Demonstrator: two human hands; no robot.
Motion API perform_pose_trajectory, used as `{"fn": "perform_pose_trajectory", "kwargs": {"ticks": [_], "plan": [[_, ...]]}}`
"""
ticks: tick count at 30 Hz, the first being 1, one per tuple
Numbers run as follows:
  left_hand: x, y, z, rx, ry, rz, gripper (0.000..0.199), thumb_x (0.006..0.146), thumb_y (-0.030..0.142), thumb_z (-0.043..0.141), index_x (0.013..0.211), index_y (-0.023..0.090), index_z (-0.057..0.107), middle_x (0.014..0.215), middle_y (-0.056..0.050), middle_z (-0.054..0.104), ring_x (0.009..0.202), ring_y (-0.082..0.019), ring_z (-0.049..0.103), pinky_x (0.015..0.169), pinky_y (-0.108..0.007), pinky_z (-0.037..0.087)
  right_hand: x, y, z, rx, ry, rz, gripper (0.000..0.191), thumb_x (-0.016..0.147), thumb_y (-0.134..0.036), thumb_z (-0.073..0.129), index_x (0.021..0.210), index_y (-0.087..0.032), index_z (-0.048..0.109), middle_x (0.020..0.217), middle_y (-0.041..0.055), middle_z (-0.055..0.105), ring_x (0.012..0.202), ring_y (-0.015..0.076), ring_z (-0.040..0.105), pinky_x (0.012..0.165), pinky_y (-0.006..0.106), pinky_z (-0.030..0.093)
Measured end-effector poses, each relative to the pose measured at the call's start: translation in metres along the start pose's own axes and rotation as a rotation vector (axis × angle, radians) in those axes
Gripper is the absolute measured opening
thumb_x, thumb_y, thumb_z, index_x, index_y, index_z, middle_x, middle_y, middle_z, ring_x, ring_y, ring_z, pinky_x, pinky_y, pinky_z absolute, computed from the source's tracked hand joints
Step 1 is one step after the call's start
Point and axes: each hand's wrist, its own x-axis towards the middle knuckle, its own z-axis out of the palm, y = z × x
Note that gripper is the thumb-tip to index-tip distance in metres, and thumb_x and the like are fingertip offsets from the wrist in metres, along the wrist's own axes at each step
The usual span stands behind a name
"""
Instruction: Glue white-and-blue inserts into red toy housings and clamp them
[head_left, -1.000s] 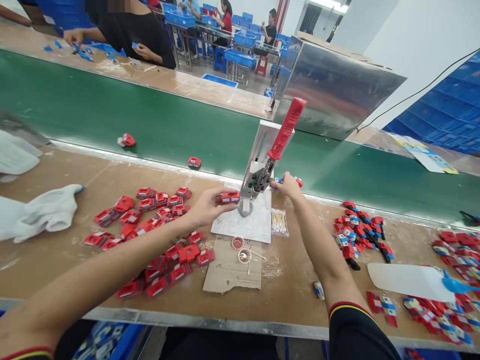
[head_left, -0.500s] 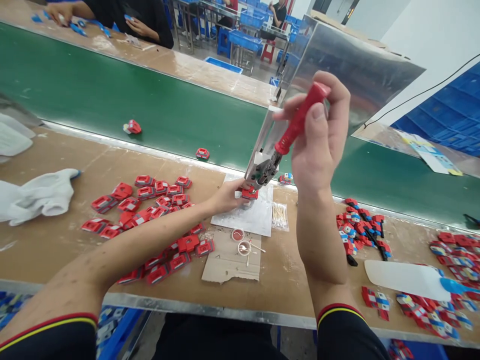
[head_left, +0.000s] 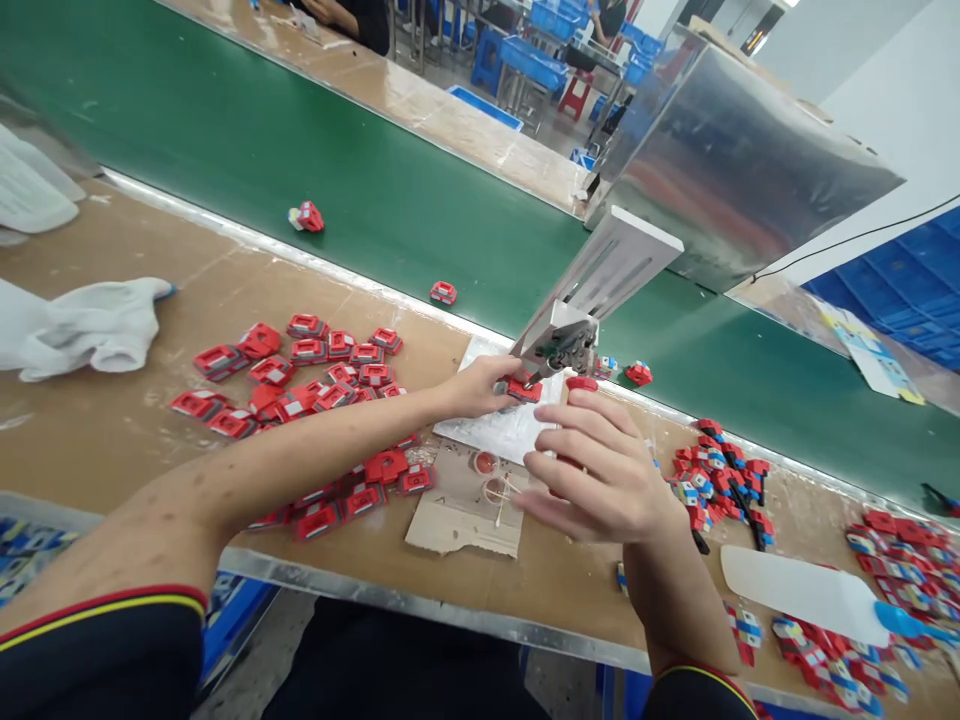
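Observation:
My left hand (head_left: 480,388) pinches a small red plastic piece (head_left: 523,390) under the tip of a metal toggle clamp (head_left: 566,345). The clamp is mounted on a slotted upright plate (head_left: 619,260). My right hand (head_left: 600,470) is around the clamp's red handle (head_left: 582,384), which points down toward me; most of the handle is hidden behind the fingers. Below the clamp, a white sheet (head_left: 491,432) lies beside a piece of cardboard (head_left: 457,520). Two small cups, one with red contents (head_left: 486,463), stand on the cardboard with cotton swabs (head_left: 501,505).
Many red pieces (head_left: 307,400) are spread to the left, near a white cloth glove (head_left: 105,325). Red-and-blue parts (head_left: 720,475) and a white bottle (head_left: 806,592) lie right. A green conveyor belt (head_left: 360,190) runs behind, carrying a few pieces; another person's hand (head_left: 326,12) shows beyond.
My right hand has swung the red handle from raised down toward me. The clamp's tip is now at the red piece in my left hand. The view has shifted.

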Motion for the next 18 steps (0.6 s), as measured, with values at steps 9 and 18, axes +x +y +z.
{"fn": "perform_pose_trajectory", "kwargs": {"ticks": [9, 18], "plan": [[-0.001, -0.006, -0.001, 0.034, -0.020, 0.004, 0.013, 0.089, 0.021, 0.077, 0.102, 0.018, 0.076, 0.099, -0.006, 0.081, 0.093, -0.022, 0.076, 0.087, -0.034, 0.060, -0.026, 0.005, 0.064, 0.010, 0.200, -0.065, 0.036, 0.098, -0.043, 0.068, 0.066, -0.030, 0.058, 0.058, -0.0032, 0.058, 0.063, 0.0189, 0.060, 0.073, 0.043, 0.058], [-0.002, -0.006, 0.000, 0.123, -0.008, -0.011, 0.009, 0.084, 0.016, 0.075, 0.093, 0.018, 0.071, 0.089, -0.003, 0.076, 0.086, -0.020, 0.071, 0.084, -0.034, 0.057, -0.041, 0.021, 0.100, 0.252, -0.169, 0.433, 0.040, 0.096, -0.056, 0.071, 0.065, -0.031, 0.063, 0.066, 0.0011, 0.062, 0.084, 0.0234, 0.069, 0.096, 0.048, 0.064]]}}
